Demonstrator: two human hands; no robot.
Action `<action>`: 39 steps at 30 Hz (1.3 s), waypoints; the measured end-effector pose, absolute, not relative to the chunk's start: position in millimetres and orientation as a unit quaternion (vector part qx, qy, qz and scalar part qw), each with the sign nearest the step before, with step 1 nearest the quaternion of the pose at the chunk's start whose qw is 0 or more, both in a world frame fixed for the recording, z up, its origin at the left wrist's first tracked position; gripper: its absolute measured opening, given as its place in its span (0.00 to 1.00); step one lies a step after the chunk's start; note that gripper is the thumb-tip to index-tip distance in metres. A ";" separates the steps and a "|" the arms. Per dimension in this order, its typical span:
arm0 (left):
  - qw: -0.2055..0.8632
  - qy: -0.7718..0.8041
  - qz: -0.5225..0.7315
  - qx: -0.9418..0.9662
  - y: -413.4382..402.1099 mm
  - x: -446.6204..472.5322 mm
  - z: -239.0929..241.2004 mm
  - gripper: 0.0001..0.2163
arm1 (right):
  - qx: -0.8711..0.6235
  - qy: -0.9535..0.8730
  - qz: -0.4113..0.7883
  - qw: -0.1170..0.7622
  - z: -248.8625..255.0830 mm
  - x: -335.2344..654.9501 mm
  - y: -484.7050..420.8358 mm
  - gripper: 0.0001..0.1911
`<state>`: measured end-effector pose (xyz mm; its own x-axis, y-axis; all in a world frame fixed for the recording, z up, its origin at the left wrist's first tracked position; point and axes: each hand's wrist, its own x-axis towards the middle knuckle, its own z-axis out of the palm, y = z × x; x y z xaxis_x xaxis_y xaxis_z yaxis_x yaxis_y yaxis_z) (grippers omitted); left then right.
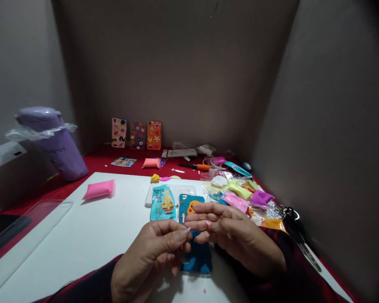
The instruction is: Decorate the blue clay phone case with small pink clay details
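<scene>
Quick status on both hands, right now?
Left hand: closed, pinching what seems a pink bit.
Right hand: open, fingers stretched over the blue case, nothing visibly held.

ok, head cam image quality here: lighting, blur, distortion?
Head view: dim overall, with a dark vignette at the right edge; wide-angle warp tilts the walls and the purple container; the left hand and right hand look slightly soft over the blue phone case; the white board is brightest, with no harsh glare; the keys sit in shadow.
</scene>
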<state>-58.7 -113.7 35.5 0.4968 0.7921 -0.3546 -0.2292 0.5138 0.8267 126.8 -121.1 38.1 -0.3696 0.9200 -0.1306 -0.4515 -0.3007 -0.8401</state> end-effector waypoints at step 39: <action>0.783 0.372 0.289 0.406 -113.4 -57.0 26.8 0.10 | -0.456 -0.539 0.562 0.430 31.2 118.6 -129.1 0.16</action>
